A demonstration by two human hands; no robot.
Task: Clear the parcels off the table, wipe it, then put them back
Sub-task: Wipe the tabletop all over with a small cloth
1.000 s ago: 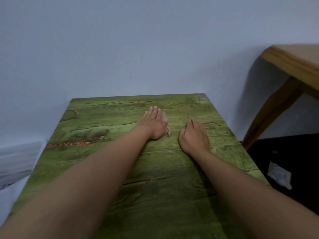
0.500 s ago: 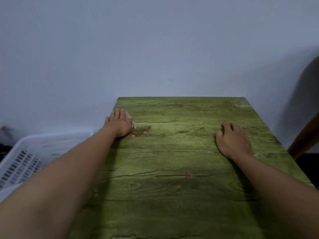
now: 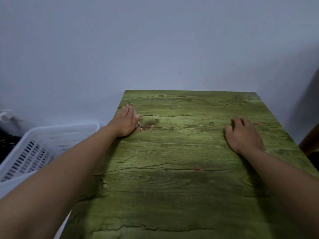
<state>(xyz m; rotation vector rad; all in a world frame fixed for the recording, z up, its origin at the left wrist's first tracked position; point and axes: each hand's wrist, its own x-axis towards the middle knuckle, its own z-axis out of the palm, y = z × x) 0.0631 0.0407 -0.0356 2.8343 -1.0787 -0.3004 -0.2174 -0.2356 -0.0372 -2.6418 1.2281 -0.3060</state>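
left hand (image 3: 126, 122) lay flat near the green table's (image 3: 181, 187) far left corner, pressing a small wipe (image 3: 138, 125), right hand (image 3: 243, 135) rested near the right edge, fingers slightly curled, white basket (image 3: 34, 149) sat beside the left edge

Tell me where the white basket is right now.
In the head view the white basket sits at the left, below and beside the green table's left edge, partly behind the left forearm, against the wall.

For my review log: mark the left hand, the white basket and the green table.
left hand (image 3: 125, 123), head view, back of hand
white basket (image 3: 51, 133), head view, far rim
green table (image 3: 181, 169), head view, bare top
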